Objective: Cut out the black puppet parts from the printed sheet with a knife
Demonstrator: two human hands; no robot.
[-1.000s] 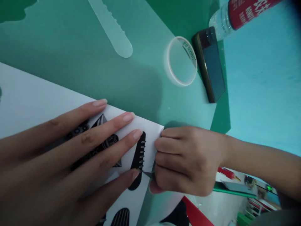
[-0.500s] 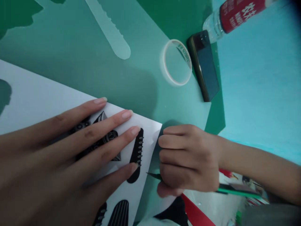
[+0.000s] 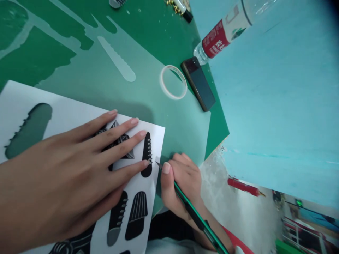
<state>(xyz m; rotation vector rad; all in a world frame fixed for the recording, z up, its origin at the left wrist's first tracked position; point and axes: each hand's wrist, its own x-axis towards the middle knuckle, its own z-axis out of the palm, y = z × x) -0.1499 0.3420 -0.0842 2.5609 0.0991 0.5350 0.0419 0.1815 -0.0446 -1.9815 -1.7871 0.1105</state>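
Observation:
My left hand [image 3: 87, 151] lies flat, fingers spread, on a white paper sheet [image 3: 69, 113] printed with dark shapes. Two of its fingertips touch a narrow black shape [image 3: 146, 155] with small loops down one side. My right hand [image 3: 185, 176] is closed around a green craft knife [image 3: 197, 215], its pointed blade at the sheet's right edge beside that shape. Two more dark printed shapes, a ridged one [image 3: 136, 215] and one with a grey end [image 3: 117, 218], show below. Near the left side, a rounded cut-out hole [image 3: 31, 130] opens in the paper.
A translucent sheet [image 3: 92, 81] with cut-away areas covers part of the green table [image 3: 150, 38]. On it lie a tape ring [image 3: 162, 83] and a phone [image 3: 200, 84]. A bottle [image 3: 215, 38] and a black-capped marker [image 3: 182, 8] lie farther off. Beyond is a blue wall [image 3: 265, 98].
The view has shifted and now takes in more of the table. My right hand has turned from knuckles up to thumb up, with the knife's handle now pointing down toward me. My left hand stays on the paper.

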